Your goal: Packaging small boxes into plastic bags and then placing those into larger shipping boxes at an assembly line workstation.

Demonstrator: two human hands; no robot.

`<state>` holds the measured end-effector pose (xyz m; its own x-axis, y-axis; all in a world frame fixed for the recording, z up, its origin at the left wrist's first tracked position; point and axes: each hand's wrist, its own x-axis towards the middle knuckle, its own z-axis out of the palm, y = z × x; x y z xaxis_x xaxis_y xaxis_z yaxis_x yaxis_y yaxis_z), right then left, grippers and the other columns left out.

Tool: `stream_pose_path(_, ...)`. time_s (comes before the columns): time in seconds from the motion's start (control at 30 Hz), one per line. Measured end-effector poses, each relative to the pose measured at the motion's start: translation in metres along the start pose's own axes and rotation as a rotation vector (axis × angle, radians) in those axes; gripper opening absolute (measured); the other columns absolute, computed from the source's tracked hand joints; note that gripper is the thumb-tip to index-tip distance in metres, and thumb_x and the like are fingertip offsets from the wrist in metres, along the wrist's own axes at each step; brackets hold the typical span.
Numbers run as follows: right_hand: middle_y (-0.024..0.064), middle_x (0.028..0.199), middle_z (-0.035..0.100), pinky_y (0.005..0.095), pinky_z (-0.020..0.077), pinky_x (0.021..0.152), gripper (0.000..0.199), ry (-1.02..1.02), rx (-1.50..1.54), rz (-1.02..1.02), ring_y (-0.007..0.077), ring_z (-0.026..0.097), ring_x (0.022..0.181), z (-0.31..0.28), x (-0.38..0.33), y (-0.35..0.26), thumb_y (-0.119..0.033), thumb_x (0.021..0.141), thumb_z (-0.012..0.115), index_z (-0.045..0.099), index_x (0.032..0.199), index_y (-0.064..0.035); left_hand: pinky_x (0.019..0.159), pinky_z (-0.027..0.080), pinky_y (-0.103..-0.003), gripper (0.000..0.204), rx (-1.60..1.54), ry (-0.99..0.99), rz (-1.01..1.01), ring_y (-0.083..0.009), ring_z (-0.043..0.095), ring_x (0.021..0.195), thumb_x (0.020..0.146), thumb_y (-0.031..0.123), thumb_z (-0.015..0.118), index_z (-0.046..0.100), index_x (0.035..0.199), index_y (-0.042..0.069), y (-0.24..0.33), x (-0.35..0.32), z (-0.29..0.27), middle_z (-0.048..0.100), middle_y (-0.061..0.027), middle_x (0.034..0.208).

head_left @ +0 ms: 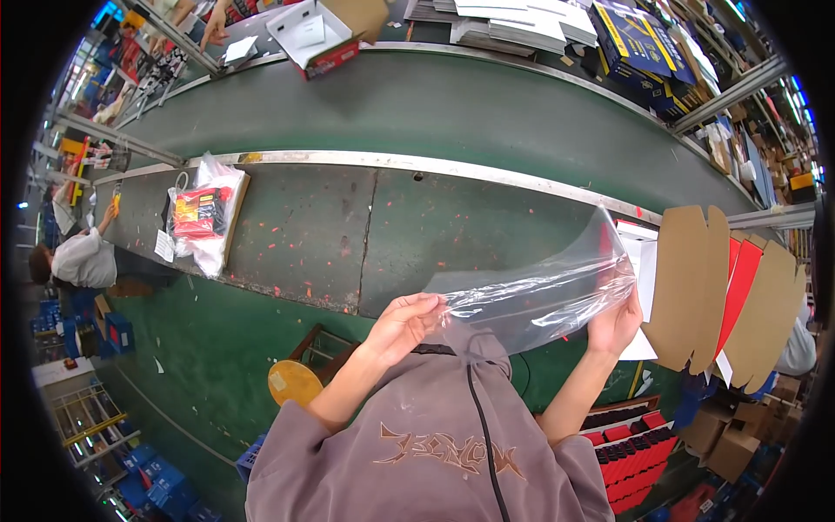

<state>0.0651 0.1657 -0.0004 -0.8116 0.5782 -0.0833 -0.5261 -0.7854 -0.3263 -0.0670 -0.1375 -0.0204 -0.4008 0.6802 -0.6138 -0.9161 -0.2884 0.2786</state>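
A clear plastic bag (531,300) is stretched out in front of my chest, above the near edge of the green workbench. Its left end is pinched between the thumb and fingers of my left hand (406,326). My right hand (617,324) grips the other end; the film partly covers its fingers. One corner of the bag points up and away over the bench. Nothing shows inside the film. Just beyond my right hand lie flat brown cardboard pieces (690,291) with red and white parts.
On the bench's left lies a plastic-wrapped bundle with a red and black package (198,213). A conveyor belt (391,113) runs behind a metal rail (383,160). Across it are an open box (313,39) and paper stacks (522,26). A stool (294,383) stands lower left; another person (83,259) works far left.
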Motion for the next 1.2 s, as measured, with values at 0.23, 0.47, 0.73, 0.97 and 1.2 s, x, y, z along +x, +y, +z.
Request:
stream_pose_path(0.23, 0.0114, 0.108, 0.055, 0.0318, 0.0414, 0.089, 0.035, 0.606, -1.489, -0.875, 0.0212, 0.055, 0.101, 0.007, -0.001, 0.060, 0.000, 0.086, 0.054, 0.044, 0.120, 0.0038, 0.067, 0.050, -0.030, 0.009, 0.163, 0.027, 0.281, -0.0198, 0.065, 0.080, 0.087, 0.013, 0.060, 0.060, 0.084, 0.005, 0.003, 0.006, 0.019, 0.066, -0.0080, 0.085)
stream_pose_path(0.47, 0.0082, 0.071, 0.060, 0.0278, 0.0477, 0.063, 0.017, -0.324, -1.572, 0.053, 0.0161, 0.059, 0.065, 0.070, -0.046, 0.149, -0.008, 0.074, 0.071, 0.058, 0.081, 0.0018, 0.061, 0.046, -0.024, 0.010, 0.265, 0.148, 0.398, -0.0090, 0.058, 0.068, 0.081, 0.011, 0.068, 0.059, 0.079, 0.006, -0.015, 0.016, 0.027, 0.062, -0.0027, 0.077)
stream_pose_path(0.73, 0.0018, 0.071, 0.060, 0.0219, 0.0431, 0.064, 0.008, -0.170, -1.337, 0.258, 0.0076, 0.055, 0.067, 0.040, -0.036, 0.138, -0.004, 0.085, 0.059, 0.057, 0.079, 0.0019, 0.052, 0.033, -0.021, 0.026, 0.452, 0.271, 0.501, -0.0030, 0.043, 0.057, 0.079, 0.012, 0.071, 0.054, 0.059, 0.009, -0.002, 0.005, 0.021, 0.053, 0.0045, 0.064)
stream_pose_path(0.97, 0.0066, 0.075, 0.058, 0.0365, 0.0497, 0.071, 0.015, 0.166, -0.577, 0.268, 0.0194, 0.059, 0.071, 0.026, -0.008, 0.104, -0.015, 0.092, 0.045, 0.052, 0.082, -0.0059, 0.063, 0.039, -0.023, 0.028, 0.833, 0.302, 0.635, -0.0104, 0.049, 0.064, 0.073, 0.001, 0.068, 0.045, 0.056, 0.005, 0.021, 0.010, -0.021, 0.054, -0.0034, 0.065)
stream_pose_path(1.2, 0.0078, 0.080, 0.062, 0.0377, 0.0478, 0.075, 0.022, 0.256, -0.246, 0.548, 0.0202, 0.059, 0.078, 0.018, -0.002, 0.093, -0.020, 0.091, 0.042, 0.057, 0.085, -0.0054, 0.086, 0.042, -0.040, 0.050, 1.587, -0.129, 1.364, -0.0276, 0.056, 0.094, 0.063, 0.014, 0.079, 0.056, 0.105, 0.003, 0.019, -0.025, 0.066, 0.060, -0.0078, 0.101)
